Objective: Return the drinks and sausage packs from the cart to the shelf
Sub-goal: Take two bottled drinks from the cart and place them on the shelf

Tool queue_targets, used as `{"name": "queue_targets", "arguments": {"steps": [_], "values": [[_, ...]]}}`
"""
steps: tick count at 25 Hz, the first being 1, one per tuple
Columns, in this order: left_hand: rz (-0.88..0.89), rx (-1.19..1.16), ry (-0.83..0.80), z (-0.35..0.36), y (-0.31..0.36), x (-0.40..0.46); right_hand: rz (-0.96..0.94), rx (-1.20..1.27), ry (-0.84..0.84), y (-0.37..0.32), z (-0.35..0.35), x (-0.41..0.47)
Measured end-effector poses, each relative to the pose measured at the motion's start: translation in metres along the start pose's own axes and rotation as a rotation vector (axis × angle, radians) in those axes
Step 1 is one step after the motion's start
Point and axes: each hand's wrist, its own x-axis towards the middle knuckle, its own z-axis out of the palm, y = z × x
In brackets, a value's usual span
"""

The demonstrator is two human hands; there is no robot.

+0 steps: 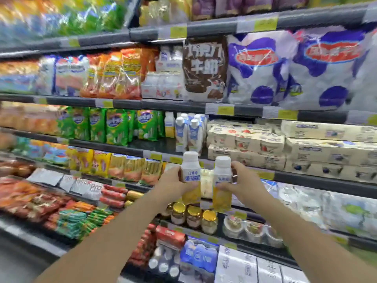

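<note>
Two bare forearms reach from the near edge toward a chilled supermarket shelf. The left hand (173, 180) wraps its fingers round the left bottle (190, 176), a white-capped drink with a white label above a yellow base. The right hand (240, 181) grips the right bottle (222, 184), of the same kind, thumb in front and fingers behind. Both bottles are upright, side by side and slightly apart, held in the air in front of the shelf edge (306, 176) that bears yellow price tags.

Beyond and above them stand blue-and-white cartons (188, 133), with one matching yellow-and-white bottle (169, 124) at their left and bare shelf in front of it. Cream multipack boxes (244, 146) lie to the right; gold-lidded jars (193, 218) sit below the hands; sausage packs (113, 196) fill the lower left.

Step in hand, as judged: shelving the drinks. The next move calls for lifting both bottles over the edge and setting them upright by the matching bottle. The cart is out of view.
</note>
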Motion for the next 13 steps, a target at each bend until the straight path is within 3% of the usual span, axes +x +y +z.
{"name": "queue_targets", "arguments": {"steps": [6,13], "values": [[-0.059,-0.025,0.136,-0.114,-0.046,0.004,-0.082,0.072,-0.078,-0.077,0.089,0.054],[-0.12,-0.009,0.221,-0.155,-0.072,0.046,-0.136,0.112,-0.137,-0.095,0.128,0.121]]}}
